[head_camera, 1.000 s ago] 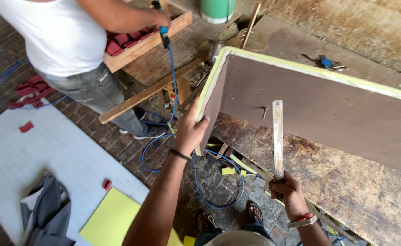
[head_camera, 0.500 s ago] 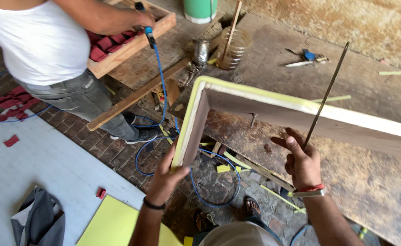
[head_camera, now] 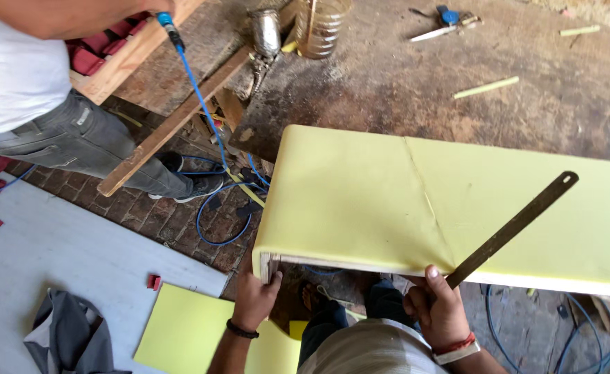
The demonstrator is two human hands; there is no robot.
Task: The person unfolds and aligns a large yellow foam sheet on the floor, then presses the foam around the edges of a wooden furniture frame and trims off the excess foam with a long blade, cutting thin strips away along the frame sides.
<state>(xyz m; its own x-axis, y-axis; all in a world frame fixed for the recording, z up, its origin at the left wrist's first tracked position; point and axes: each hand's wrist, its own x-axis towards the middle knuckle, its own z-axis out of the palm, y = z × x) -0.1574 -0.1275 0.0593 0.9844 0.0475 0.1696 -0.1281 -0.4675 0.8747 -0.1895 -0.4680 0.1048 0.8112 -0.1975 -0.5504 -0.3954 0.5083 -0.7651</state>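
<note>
A: What are the fingers doing?

B: The right hand has its fingers closed around the near end of a long flat metal ruler, thumb up against the near edge of the foam-covered panel. The ruler slants far and to the right across the yellow foam.

A: And the other one?

B: The left hand grips the panel's near left corner from beneath, fingers curled onto the wooden edge where the plywood shows under the foam. A dark band sits on that wrist.

A: Where is the panel itself?

B: It lies foam side up on the bench, running from the middle out past the right edge, its near side overhanging toward the person.

A: Anything around it?

B: A blue air hose drops from the far left and coils on the brick floor. Another person in a white shirt and grey trousers stands far left. A loose yellow foam sheet lies near left on a pale sheet, beside a grey cloth. A metal spray gun sits far on the bench.
</note>
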